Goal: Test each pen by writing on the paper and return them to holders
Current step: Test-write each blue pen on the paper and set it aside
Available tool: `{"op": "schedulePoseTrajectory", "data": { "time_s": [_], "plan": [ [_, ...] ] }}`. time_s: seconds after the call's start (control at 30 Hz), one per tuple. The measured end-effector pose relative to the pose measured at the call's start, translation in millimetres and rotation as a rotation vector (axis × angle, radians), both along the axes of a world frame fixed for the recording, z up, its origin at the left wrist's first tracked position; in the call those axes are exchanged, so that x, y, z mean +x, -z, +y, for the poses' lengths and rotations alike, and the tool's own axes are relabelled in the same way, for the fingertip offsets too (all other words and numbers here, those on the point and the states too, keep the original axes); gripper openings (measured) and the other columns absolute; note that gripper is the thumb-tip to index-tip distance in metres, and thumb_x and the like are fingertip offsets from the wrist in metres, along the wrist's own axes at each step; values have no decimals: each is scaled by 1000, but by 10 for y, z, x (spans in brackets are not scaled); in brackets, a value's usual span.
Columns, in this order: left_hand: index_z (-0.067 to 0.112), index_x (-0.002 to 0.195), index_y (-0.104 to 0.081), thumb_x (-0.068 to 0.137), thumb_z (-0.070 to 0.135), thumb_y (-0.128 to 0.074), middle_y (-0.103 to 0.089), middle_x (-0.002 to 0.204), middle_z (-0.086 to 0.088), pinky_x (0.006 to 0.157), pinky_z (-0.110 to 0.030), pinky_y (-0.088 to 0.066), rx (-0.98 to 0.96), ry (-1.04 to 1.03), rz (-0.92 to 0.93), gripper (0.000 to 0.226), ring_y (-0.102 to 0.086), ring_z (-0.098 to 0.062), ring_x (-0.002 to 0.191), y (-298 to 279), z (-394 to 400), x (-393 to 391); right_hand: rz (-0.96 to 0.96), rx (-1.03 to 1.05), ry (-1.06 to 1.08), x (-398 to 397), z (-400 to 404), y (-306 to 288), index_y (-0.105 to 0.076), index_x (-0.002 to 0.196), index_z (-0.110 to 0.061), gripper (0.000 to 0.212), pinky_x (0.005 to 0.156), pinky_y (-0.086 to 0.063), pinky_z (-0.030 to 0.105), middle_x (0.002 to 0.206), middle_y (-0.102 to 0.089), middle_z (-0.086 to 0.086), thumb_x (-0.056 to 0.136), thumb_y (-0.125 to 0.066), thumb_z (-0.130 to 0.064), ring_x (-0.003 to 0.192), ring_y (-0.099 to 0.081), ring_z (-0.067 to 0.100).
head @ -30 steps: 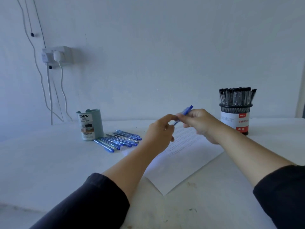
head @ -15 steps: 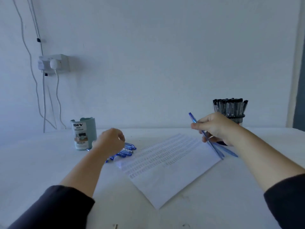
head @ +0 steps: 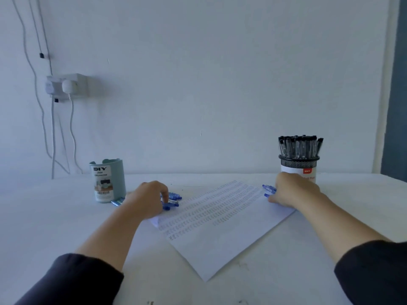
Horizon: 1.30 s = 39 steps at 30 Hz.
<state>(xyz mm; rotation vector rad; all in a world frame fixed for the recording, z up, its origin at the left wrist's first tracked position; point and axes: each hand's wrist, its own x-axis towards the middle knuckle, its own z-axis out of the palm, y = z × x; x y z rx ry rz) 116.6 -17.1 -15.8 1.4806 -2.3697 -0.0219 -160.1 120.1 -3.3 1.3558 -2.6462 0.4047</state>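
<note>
Left hand [head: 149,199] lies knuckles-up over a loose cluster of blue pens [head: 171,200] on the white table [head: 55,227]; fingers curl down onto the pens, fingertips among the barrels, but whether any single pen is actually pinched cannot be told from this angle. Pen ends poke out to the right of the fingers, and one more end shows at the hand's left, beside the base of the pale green holder [head: 108,181]. That holder stands just left of the hand, upright, labelled "DIY Desk Organizer", no pens visible above its rim. Right hand [head: 293,191] rests low at the far right corner of the paper [head: 220,230], fingers bent downward; two blue pens [head: 269,191] stick out from under its left side, tips pointing left. Contact looks likely, grip hidden by the back of the hand, so cannot tell if it holds them. Directly behind the right hand stands a black mesh holder [head: 299,165] with a white label, packed with black-capped pens [head: 300,147] standing upright. The paper lies between the two hands, turned diagonally, near corner pointing toward the person, its far half covered in rows of small written marks. Dark sleeves cover both forearms near the bottom edge. On the wall well left of the green holder: a socket [head: 68,86] with a white plug and cables hanging down.
</note>
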Motion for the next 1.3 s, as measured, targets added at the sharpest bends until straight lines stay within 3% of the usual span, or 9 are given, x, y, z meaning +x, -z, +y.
{"op": "schedulePoseTrajectory", "data": {
  "time_s": [0.07, 0.17, 0.3, 0.43, 0.73, 0.87, 1.03, 1.13, 1.3],
  "plan": [
    [36, 66, -54, 80, 5, -54, -58, 102, 2, 82, -36, -53, 2, 9, 10, 34, -57, -17, 92, -6, -3, 18, -11, 18, -93, 59, -52, 1, -57, 104, -21, 32, 81, -41, 30, 114, -59, 3, 86, -59, -46, 106, -52, 25],
    [34, 68, -53, 78, 4, -54, -58, 100, 4, 83, -36, -52, 3, 35, 15, 32, -54, -16, 95, -8, 10, 14, -53, 76, -261, 193, -107, 29, -44, 137, -33, 59, 107, -25, 39, 142, -44, -3, 85, -56, -57, 135, -32, 20],
    [32, 79, -51, 81, 1, -52, -58, 97, 9, 87, -37, -48, -4, 91, -5, 31, -52, -16, 98, 12, 0, -16, -158, 125, -359, 335, -128, 62, -43, 134, -44, 65, 110, -28, 37, 147, -33, 2, 76, -61, -64, 135, -33, 27],
    [31, 100, -60, 87, 5, -52, -57, 110, 6, 95, -39, -44, -14, 85, -97, 31, -48, -18, 109, 9, 4, -43, -275, 187, -513, 402, -131, 82, -45, 136, -35, 68, 111, -29, 32, 149, -35, -5, 76, -67, -58, 135, -36, 15],
    [28, 86, -48, 89, 11, -58, -58, 102, 7, 90, -36, -40, -105, 66, -76, 20, -47, -17, 103, 7, 22, -3, -294, 234, -545, 419, -147, 99, -41, 141, -30, 69, 110, -26, 29, 150, -33, -6, 81, -65, -55, 136, -34, 15],
    [25, 95, -45, 96, 15, -50, -56, 95, 4, 81, -34, -38, -279, 126, 117, 12, -49, -18, 92, -34, 35, -39, -283, 233, -529, 441, -212, 157, -35, 145, -27, 73, 114, -23, 31, 153, -29, -7, 83, -57, -60, 139, -30, 15],
    [21, 112, -52, 98, 15, -45, -51, 96, 0, 83, -37, -37, -465, 144, 325, 17, -55, -23, 76, -74, 98, -116, -204, 241, -486, 423, -293, 228, -31, 146, -31, 77, 118, -13, 45, 155, -26, -8, 82, -48, -70, 143, -24, 18],
    [22, 96, -55, 93, 31, -54, -50, 90, 3, 84, -34, -30, -495, 103, 301, 10, -51, -18, 77, -51, 158, -143, -194, 243, -481, 418, -290, 237, -30, 146, -33, 77, 118, -9, 47, 156, -24, -9, 82, -46, -71, 144, -20, 19],
    [22, 68, -49, 81, 64, -53, -53, 75, 6, 77, -33, -23, -521, 71, 185, 45, -50, -15, 75, -49, 217, -203, -181, 245, -471, 432, -270, 228, -30, 146, -33, 75, 117, -7, 50, 156, -23, -10, 83, -46, -70, 144, -19, 19]
  ]
}}
